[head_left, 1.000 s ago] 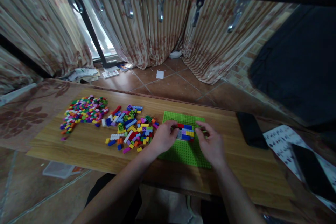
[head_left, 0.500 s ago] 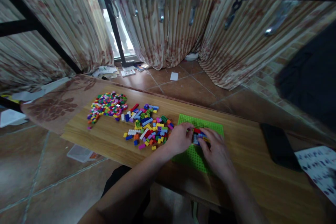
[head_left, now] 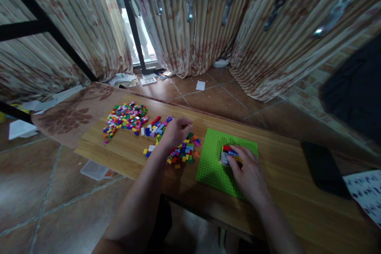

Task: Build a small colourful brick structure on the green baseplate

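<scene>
A green studded baseplate (head_left: 208, 166) lies on the wooden table, with a small block of joined toy bricks (head_left: 225, 155) in red, blue, grey and yellow on it. My right hand (head_left: 247, 168) has its thumb and fingers around this block, hiding its right side. Over the loose larger bricks (head_left: 184, 151) to the left hovers my left hand (head_left: 176, 131). Its fingers are loosely bent and apart, and I see nothing in them. The hand and forearm cover part of that pile.
A heap of smaller coloured bricks (head_left: 126, 117) lies farther left on the table (head_left: 101, 143). Toward the right end are a dark flat object (head_left: 324, 168) and a printed sheet (head_left: 364, 190). A clear plastic container (head_left: 94, 170) sits on the floor.
My left hand has left the brick block and moved left and up, over the loose bricks. My right hand stays on the block. The view has shifted slightly.
</scene>
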The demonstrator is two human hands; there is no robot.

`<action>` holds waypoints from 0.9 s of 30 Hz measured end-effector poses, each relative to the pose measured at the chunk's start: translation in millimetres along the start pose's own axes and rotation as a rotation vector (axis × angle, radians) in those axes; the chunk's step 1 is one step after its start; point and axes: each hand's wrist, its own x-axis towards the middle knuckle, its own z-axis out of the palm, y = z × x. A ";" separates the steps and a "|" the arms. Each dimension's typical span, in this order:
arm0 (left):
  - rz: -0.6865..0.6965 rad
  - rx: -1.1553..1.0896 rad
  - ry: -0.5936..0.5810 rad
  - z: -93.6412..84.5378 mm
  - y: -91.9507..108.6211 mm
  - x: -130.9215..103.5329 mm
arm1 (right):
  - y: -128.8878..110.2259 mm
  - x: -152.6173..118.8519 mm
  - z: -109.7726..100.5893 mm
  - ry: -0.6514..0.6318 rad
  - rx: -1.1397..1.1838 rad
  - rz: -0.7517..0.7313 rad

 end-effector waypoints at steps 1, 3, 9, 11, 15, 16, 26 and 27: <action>-0.008 0.015 -0.006 -5.4 -1.3 0.2 | 0.2 -0.2 0.5 0.000 0.001 -0.001; -0.001 0.039 -0.028 -13.8 -3.5 -0.6 | 0.6 -0.5 1.3 0.003 0.001 -0.002; 0.028 0.180 -0.248 -29.6 -7.0 -6.9 | 0.3 -0.2 1.9 0.011 -0.009 0.009; 0.049 0.222 -0.360 -33.8 -7.6 -9.5 | 0.2 0.0 2.1 0.013 -0.005 0.011; 0.097 0.339 -0.461 -38.5 -9.0 -12.8 | 0.0 0.2 2.8 0.019 0.006 0.016; 0.100 0.372 -0.460 -38.7 -9.1 -13.2 | -0.3 0.3 2.7 0.021 0.010 0.020; 0.121 0.576 -0.391 -32.1 -2.5 -14.6 | 4.2 7.7 -24.3 0.281 0.202 0.127; 0.140 0.572 -0.399 -31.9 -2.5 -14.3 | 6.7 8.3 -27.7 0.324 0.223 0.155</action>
